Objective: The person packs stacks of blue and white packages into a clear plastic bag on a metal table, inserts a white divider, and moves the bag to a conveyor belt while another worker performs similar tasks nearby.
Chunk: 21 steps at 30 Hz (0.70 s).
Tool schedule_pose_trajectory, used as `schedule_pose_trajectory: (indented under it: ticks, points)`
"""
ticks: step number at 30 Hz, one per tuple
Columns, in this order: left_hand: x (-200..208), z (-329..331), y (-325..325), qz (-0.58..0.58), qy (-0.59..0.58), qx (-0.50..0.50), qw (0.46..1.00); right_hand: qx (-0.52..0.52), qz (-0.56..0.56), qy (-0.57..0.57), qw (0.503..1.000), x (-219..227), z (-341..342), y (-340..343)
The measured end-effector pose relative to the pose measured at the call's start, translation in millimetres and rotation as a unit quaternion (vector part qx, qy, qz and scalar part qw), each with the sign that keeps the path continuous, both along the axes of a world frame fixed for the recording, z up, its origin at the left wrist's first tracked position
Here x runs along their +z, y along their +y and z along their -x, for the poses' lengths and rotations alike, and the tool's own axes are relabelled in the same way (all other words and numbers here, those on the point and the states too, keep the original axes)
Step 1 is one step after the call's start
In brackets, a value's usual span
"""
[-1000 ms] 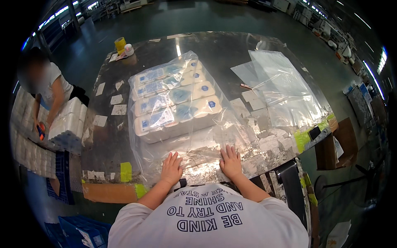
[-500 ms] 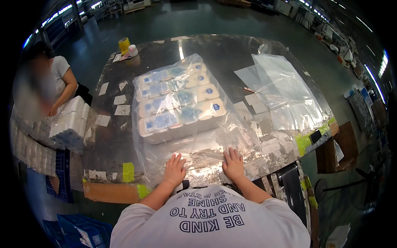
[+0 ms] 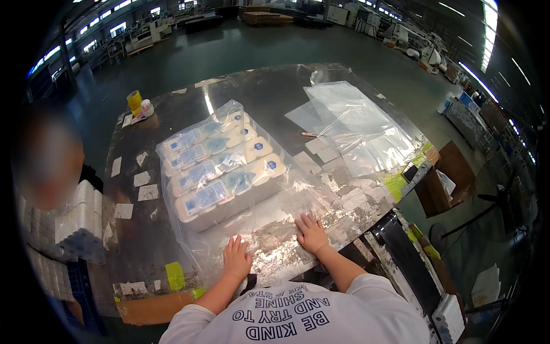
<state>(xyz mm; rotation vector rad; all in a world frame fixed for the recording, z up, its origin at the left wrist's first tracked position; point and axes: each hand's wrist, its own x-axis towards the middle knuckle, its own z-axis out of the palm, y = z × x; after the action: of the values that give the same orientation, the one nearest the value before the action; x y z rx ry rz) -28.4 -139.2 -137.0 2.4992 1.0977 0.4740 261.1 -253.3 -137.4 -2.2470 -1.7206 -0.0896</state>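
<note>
Clear plastic film forms a large bag on the near middle of the table, lying around four rows of pale, blue-printed packs that slant from near left to far right, each with a blue mark at its right end. The slack part of the bag spreads toward the person, wrinkled and shiny. At this near side, the left hand lies palm down, its fingers extended and slightly apart; the right hand lies likewise farther right, fingers a little spread, clamped on nothing. Whether the palms press on film or on bare tabletop, I cannot tell. Beneath is a dark, worn table, its near edge patched with peeling pale scraps and bright green tape. To the right of the bag lie overlapping translucent sheets, with a small reddish tool just beside their left edge. Pale paper pieces are scattered to the left; at the far left corner, a yellow roll is next to a white jar. Beyond the table's left side are stacked white packs; off its right side, an open cardboard box.
</note>
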Motion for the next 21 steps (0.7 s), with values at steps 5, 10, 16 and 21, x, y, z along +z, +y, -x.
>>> schedule_pose_trajectory:
  ticks: [5,10,16,21]
  points:
    - [0,1,-1,0.002,0.009,0.002,1.0,-0.005,-0.019,-0.003,1.0,1,3,-1]
    - [-5,2,-2,-0.021,0.017,0.0,1.0,0.0,-0.011,0.007,1.0,2,0,-2]
    - [-10,3,-1,-0.046,0.0,0.008,0.999,0.007,0.004,0.009,1.0,-4,-3,-2]
    - [-9,0,-5,-0.045,0.001,0.026,0.999,0.014,-0.003,0.035,0.999,-2,-4,-4]
